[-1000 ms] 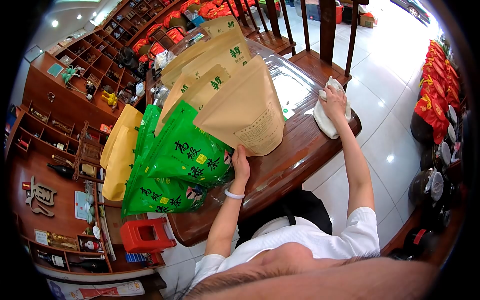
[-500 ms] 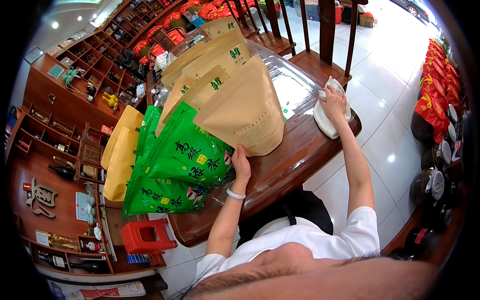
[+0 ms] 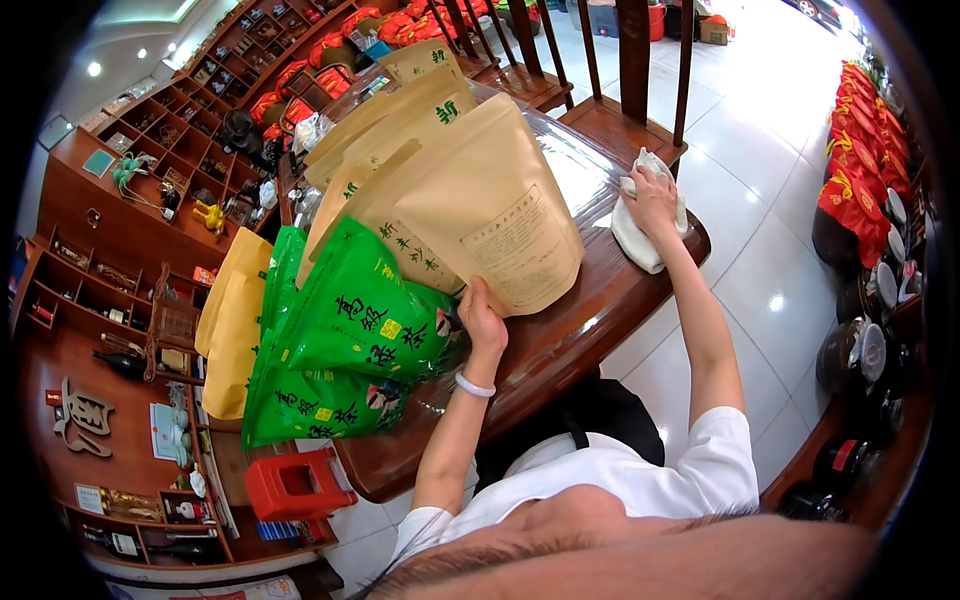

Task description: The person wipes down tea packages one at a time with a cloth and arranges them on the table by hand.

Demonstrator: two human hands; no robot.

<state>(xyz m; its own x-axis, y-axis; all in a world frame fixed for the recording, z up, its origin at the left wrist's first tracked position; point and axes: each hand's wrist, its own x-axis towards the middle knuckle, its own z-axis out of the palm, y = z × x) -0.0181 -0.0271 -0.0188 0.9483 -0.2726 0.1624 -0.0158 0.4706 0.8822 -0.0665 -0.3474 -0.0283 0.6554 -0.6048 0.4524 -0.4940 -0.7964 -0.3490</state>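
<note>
My left hand (image 3: 482, 318) grips the lower left edge of a large brown paper pouch (image 3: 500, 200), its thumb on the front and the other fingers partly hidden. The pouch leans over the wooden table (image 3: 560, 345). Under my right hand (image 3: 652, 203) lies a white cloth (image 3: 637, 238) at the table's right end, with my fingers on it. Green printed bags (image 3: 365, 310) stand left of my left hand. Behind them are several more brown pouches (image 3: 400, 110), and yellow pouches (image 3: 236, 325) stand at the far left.
Wooden chairs (image 3: 615, 118) stand beyond the table. A red stool (image 3: 297, 484) is below its left end. Jars with red covers (image 3: 858, 165) line the right side. Shelves with bottles and ornaments (image 3: 180, 135) fill the left.
The front brown pouch has shifted slightly right and tilted in my left hand, uncovering more of the pouch behind it. The whole view has turned slightly. My right hand stays on the cloth.
</note>
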